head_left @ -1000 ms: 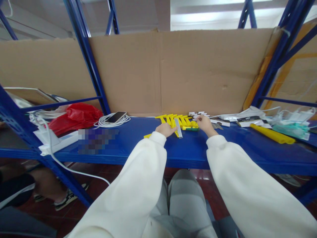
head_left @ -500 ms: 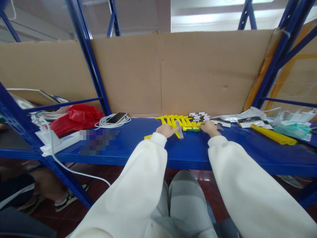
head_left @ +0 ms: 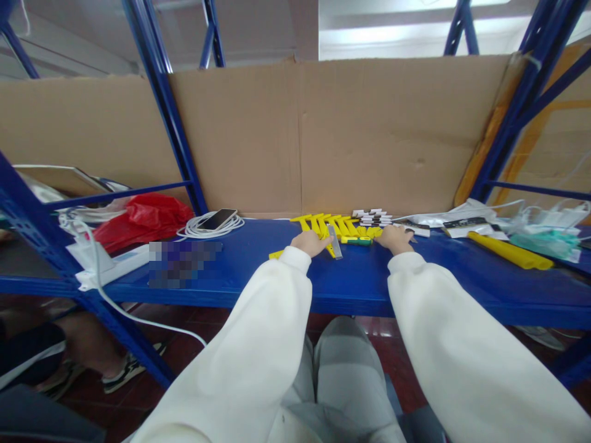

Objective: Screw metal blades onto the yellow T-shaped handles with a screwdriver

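My left hand (head_left: pixel 310 243) is closed on a yellow scraper, whose flat metal blade (head_left: pixel 335 242) stands out to the right of the fingers. A yellow piece (head_left: pixel 276 254) shows left of the sleeve; I cannot tell if it belongs to the same scraper. My right hand (head_left: pixel 393 239) rests low over the shelf, fingers apart, beside small yellow pieces (head_left: pixel 372 232). A small metal piece (head_left: pixel 412 239) lies partly hidden at its right side. Between the hands lies a green and yellow screwdriver (head_left: pixel 356 241). Behind it is a row of yellow scrapers (head_left: pixel 325 221).
White and black packets (head_left: pixel 372 215) are stacked behind. To the right lie a yellow roll (head_left: pixel 510 251) and plastic bags (head_left: pixel 549 237). A phone (head_left: pixel 218 219) on coiled white cable and a red bag (head_left: pixel 143 218) are at left. Cardboard (head_left: pixel 360 135) closes the back.
My right hand has drawn back from the yellow pieces, its fingers shifting right toward the small metal piece. The left hand and its scraper have stayed in place.
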Tool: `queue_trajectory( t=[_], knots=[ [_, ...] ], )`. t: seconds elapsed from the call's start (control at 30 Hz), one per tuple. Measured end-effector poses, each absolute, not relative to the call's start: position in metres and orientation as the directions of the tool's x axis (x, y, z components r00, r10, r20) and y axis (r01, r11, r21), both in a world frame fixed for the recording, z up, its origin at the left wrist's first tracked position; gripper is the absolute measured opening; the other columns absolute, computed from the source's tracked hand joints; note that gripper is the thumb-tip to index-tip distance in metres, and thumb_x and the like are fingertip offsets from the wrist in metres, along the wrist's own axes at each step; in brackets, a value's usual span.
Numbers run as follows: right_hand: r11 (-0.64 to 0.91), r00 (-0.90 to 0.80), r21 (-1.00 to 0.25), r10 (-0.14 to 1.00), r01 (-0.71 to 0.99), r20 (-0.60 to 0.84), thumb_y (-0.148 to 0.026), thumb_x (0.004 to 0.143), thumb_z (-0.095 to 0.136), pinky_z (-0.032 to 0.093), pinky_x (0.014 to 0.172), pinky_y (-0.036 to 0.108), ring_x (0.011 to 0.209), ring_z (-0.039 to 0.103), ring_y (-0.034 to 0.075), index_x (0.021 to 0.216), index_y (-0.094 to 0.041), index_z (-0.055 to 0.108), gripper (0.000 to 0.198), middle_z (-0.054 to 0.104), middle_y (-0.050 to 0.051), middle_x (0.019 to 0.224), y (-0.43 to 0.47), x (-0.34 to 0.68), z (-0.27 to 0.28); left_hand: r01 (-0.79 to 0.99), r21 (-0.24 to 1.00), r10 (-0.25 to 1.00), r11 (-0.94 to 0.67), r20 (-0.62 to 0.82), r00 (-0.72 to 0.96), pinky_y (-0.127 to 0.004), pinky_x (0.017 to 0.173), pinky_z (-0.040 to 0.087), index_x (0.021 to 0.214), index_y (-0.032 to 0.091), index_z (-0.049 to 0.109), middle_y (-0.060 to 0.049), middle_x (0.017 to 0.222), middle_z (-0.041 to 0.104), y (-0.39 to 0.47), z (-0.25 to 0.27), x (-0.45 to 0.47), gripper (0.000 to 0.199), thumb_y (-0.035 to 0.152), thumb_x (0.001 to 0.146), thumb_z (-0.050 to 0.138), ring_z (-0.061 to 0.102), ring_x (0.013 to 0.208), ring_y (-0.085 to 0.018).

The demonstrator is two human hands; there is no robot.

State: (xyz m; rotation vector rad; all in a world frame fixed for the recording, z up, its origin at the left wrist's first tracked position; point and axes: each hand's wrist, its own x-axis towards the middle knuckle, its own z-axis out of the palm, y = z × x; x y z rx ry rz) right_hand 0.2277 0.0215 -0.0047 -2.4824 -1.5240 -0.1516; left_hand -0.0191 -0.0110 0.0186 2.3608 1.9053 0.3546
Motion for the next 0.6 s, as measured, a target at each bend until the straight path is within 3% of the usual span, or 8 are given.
queue_trajectory(
  t=[0.2,0.43,0.6],
  knots=[
    [-0.384,0.384,-0.039,0.900,0.922,0.204,-0.018,0.088,0.051,0.035,0.105,0.057,0.128,0.055,0.035,0.131,-0.013,0.066,0.045,0.065,0.023,0.131,0.017,0.222,-0.001,0.952,0.207,0.971,-0.227,0.117,0.207,-0.037,0.095,0.053,0.112,0.011,0.076,-0.022,0.124,0.071,-0.010,0.018,-0.020,0.072,0.066,0.097,0.033,0.067,0.119,-0.033],
    [-0.258,0.226,0.097,0.940,0.961,0.255,-0.015,0.088,0.047,0.035,0.103,0.055,0.126,0.055,0.034,0.128,-0.014,0.069,0.045,0.069,0.023,0.126,0.017,0.213,-0.002,0.951,0.205,0.971,-0.230,0.111,0.211,-0.039,0.097,0.052,0.114,0.011,0.075,-0.023,0.126,0.070,-0.010,0.019,-0.019,0.071,0.066,0.097,0.033,0.065,0.121,-0.033],
    [-0.267,0.237,0.101,0.942,0.959,0.238,-0.012,0.090,0.043,0.036,0.104,0.056,0.130,0.053,0.034,0.131,-0.012,0.067,0.048,0.066,0.023,0.131,0.009,0.206,0.003,0.952,0.201,0.972,-0.230,0.101,0.213,-0.038,0.097,0.052,0.113,0.012,0.076,-0.022,0.124,0.071,-0.011,0.020,-0.019,0.073,0.067,0.097,0.031,0.066,0.121,-0.034]
  ],
)
